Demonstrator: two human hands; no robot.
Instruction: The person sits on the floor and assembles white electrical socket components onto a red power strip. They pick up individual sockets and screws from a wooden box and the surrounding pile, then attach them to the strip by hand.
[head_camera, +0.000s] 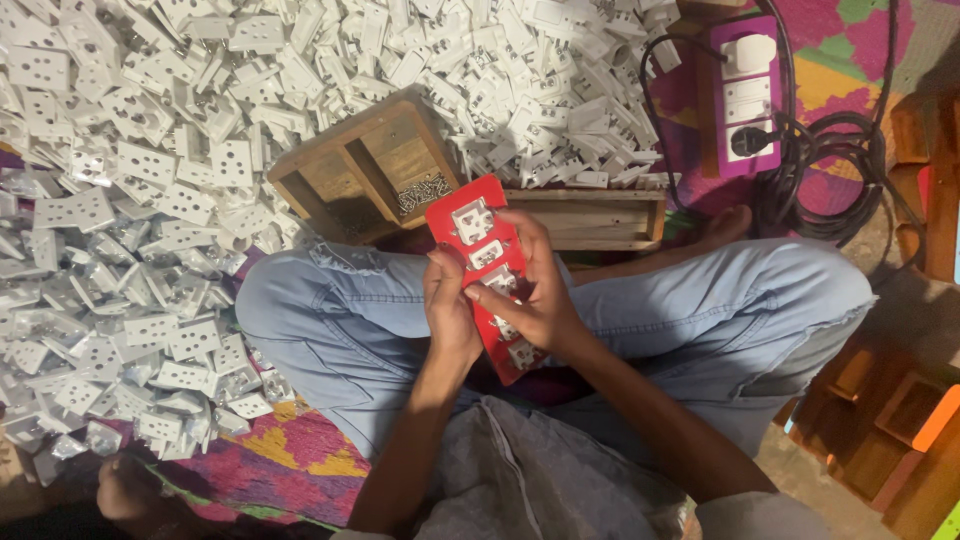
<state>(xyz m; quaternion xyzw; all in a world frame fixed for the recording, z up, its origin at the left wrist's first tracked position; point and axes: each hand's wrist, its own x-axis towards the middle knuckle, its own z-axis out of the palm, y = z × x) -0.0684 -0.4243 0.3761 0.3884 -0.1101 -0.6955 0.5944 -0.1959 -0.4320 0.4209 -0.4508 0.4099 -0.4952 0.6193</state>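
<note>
Left hand: my left hand (448, 305) is closed around the left edge of the red plate (482, 268), thumb on its face, fingers wrapped behind.
Right hand: my right hand (532, 290) grips the plate from the right; fingers curl over its middle, and the fingertips (478, 292) press on a white socket insert there.
Plate: a long red strip, tilted, held above my lap between both hands. Its upper end points to the wooden tray, its lower end lies under my right palm.
Inserts: a white insert (472, 221) sits in the plate's upper opening, a smaller one just below, another (521, 352) near the lower end.
Lap: I sit cross-legged in pale jeans (330, 300) on the floor, with grey cloth (540, 470) at my waist.
Tray: a wooden tray (345, 165) with compartments lies just beyond my knees; one compartment holds small screws (424, 190).
Pile: white socket parts (150, 200) lie heaped around the tray, across the top and down the left side.
Board: a purple switch board (745, 90) with a black plug and coiled black cable (830, 170) lies upper right, well apart from my hands.
Mat: a bright patterned mat (290, 450) shows under the pile.
</note>
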